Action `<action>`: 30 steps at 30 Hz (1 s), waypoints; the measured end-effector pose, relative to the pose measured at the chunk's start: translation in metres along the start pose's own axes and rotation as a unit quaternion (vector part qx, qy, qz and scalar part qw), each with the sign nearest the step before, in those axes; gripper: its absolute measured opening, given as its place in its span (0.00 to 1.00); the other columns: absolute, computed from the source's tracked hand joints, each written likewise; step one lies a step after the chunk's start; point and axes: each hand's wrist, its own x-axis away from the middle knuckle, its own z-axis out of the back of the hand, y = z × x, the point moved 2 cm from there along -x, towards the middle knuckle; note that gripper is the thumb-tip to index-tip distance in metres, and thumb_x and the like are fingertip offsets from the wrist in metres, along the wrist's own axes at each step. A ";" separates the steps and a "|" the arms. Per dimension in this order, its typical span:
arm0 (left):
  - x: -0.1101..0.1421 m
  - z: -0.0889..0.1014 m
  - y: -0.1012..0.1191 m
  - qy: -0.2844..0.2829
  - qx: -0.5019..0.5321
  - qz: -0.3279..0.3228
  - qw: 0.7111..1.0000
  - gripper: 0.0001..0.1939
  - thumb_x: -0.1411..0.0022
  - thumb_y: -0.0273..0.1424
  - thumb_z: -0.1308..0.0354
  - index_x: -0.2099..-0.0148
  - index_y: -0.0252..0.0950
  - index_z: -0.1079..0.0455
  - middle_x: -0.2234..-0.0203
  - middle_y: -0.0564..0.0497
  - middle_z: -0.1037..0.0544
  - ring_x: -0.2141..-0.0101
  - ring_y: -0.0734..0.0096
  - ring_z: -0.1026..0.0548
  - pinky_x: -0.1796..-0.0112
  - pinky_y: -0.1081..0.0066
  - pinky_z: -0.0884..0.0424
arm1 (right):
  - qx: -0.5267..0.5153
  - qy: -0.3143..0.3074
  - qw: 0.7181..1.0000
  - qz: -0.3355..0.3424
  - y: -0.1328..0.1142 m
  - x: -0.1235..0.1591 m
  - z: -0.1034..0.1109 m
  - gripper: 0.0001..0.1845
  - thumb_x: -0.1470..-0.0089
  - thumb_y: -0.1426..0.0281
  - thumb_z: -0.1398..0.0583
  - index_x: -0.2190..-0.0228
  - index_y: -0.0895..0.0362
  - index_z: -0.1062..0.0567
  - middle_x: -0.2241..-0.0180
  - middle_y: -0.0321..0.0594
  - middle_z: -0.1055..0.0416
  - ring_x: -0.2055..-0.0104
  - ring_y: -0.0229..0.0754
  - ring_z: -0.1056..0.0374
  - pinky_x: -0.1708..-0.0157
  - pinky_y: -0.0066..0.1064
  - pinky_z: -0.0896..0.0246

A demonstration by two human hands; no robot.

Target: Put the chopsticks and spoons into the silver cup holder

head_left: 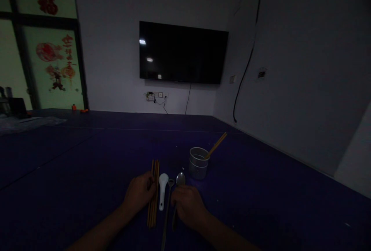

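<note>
A bundle of several wooden chopsticks (153, 208) lies lengthwise on the dark blue surface. My left hand (139, 192) rests against it from the left, its fingers curled onto the sticks. Just right of the bundle is a white soup spoon (163, 183), bowl end away from me. Beside that lies a thin, long-handled metal utensil (166, 216) with a small rounded end. My right hand (189, 206) is closed over the handle of a metal spoon (180, 179), whose shiny bowl points away. Part of its handle is hidden under my fingers.
A metal cup (198, 169) with perforated-looking sides stands right of the spoons, with chopsticks (216, 145) leaning out of it. Small white bits dot the surface. A black cable (245, 75) hangs down the right wall. Clear plastic sheeting (31, 123) lies far left.
</note>
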 end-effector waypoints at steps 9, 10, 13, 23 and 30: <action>0.002 -0.002 -0.001 0.010 -0.002 -0.007 1.000 0.06 0.45 0.26 0.52 0.68 0.36 0.34 0.78 0.54 0.28 0.74 0.73 0.29 0.73 0.75 0.42 | 0.006 -0.022 1.000 -0.015 -0.003 0.001 0.001 0.13 0.59 0.81 0.49 0.76 0.56 0.27 0.75 0.38 0.27 0.70 0.38 0.32 0.68 0.27 0.41; 0.002 -0.002 -0.002 0.009 -0.002 -0.006 1.000 0.06 0.45 0.25 0.52 0.67 0.36 0.34 0.78 0.54 0.28 0.74 0.73 0.29 0.73 0.75 0.42 | 0.007 -0.024 1.000 -0.016 -0.003 0.001 0.001 0.13 0.58 0.81 0.49 0.76 0.56 0.27 0.75 0.39 0.27 0.70 0.38 0.32 0.68 0.27 0.41; 0.001 -0.002 -0.002 0.006 -0.003 -0.002 1.000 0.05 0.46 0.25 0.51 0.68 0.36 0.34 0.77 0.54 0.27 0.73 0.73 0.28 0.73 0.76 0.42 | 0.007 -0.033 0.999 -0.013 -0.004 0.000 0.001 0.13 0.57 0.81 0.49 0.76 0.57 0.27 0.74 0.40 0.27 0.70 0.39 0.32 0.67 0.27 0.40; 0.002 0.002 0.001 -0.008 -0.012 -0.001 1.000 0.07 0.45 0.26 0.53 0.67 0.37 0.34 0.76 0.54 0.26 0.72 0.72 0.28 0.73 0.76 0.41 | 0.004 -0.018 1.000 -0.001 -0.001 0.000 -0.003 0.13 0.60 0.80 0.49 0.77 0.56 0.27 0.76 0.38 0.27 0.72 0.39 0.31 0.69 0.27 0.40; 0.002 0.002 0.002 -0.015 -0.023 0.008 1.000 0.06 0.43 0.27 0.52 0.66 0.37 0.33 0.75 0.53 0.25 0.72 0.72 0.27 0.73 0.76 0.42 | -0.010 0.017 1.000 0.017 -0.002 0.000 0.001 0.13 0.60 0.81 0.49 0.78 0.57 0.27 0.77 0.39 0.27 0.73 0.38 0.31 0.70 0.26 0.39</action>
